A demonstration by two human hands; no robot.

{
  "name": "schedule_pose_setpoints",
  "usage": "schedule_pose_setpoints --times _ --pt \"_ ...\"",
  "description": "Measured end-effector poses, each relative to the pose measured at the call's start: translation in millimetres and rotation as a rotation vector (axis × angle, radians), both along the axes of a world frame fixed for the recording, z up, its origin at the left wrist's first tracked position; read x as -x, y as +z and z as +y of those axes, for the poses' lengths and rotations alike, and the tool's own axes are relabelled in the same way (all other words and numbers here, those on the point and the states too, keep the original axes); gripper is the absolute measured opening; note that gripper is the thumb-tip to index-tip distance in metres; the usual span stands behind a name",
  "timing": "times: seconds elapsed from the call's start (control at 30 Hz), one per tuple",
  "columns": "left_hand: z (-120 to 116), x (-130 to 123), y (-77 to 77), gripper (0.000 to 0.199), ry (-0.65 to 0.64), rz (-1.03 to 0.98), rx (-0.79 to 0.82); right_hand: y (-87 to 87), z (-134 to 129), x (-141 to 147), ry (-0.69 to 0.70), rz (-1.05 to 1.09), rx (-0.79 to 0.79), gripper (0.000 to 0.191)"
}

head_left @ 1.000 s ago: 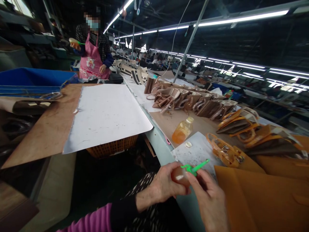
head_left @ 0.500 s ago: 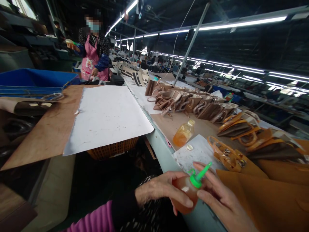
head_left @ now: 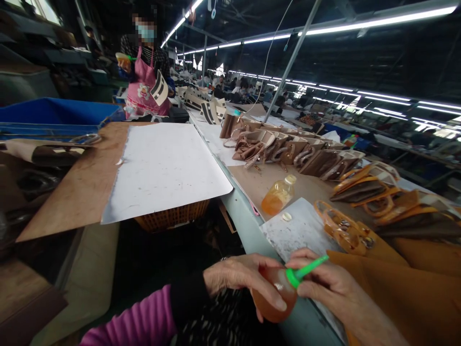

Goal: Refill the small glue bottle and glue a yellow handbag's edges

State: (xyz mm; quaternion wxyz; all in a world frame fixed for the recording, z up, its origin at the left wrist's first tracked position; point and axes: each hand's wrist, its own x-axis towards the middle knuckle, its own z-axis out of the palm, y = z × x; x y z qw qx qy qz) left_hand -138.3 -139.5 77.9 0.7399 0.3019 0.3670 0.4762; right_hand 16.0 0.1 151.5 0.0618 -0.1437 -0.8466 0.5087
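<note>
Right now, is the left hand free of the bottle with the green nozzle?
No, the left hand is wrapped around the bottle.

Fluorescent tubes (head_left: pixel 378 21) glare white beneath a dark ceiling, while daylight barely reaches the upper left corner. The floor sinks into shadow; distant rows blur, and the edges stretch.

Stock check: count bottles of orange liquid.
3: a bottle in the left hand and right hand, one on the brown sheet, one in the co-worker's hand. More may be hidden.
</note>
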Motion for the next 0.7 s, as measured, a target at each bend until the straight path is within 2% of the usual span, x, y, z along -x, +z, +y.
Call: schedule_pose_setpoints --times 0.07,0.23,0.37,0.47,0.6,0.63,0.7 --pt "-2 0 1.9 0.059 0.042 0.035 0.0 -2.4 -1 0 -0.021 -0.005 -0.046 0.013" --pt "-2 -10 7.3 0.06 0.195 0.213 0.072 -24.5 -7 -7 -0.295 -0.029 -0.084 0.026" --pt "0 -26 1.0 0.053 0.473 0.747 0.038 -40.1 -21 -4 -0.494 -0.041 -0.11 0.035" --pt "2 -36 -12.2 0.054 0.561 0.984 -0.011 -49.3 -33 2 -0.644 -0.035 -0.137 0.041" --pt "5 -36 -22.6 0.062 0.602 0.95 -0.029 -54.6 -41 2 -0.715 -0.053 -0.137 0.044" --pt "5 -34 -21.5 0.062 0.596 0.863 -0.031 -53.6 -41 -1 -0.713 -0.053 -0.125 0.043" --pt "3 -26 -15.5 0.063 0.501 0.573 -0.021 -48.7 -37 -10 -0.641 -0.05 -0.061 0.038"
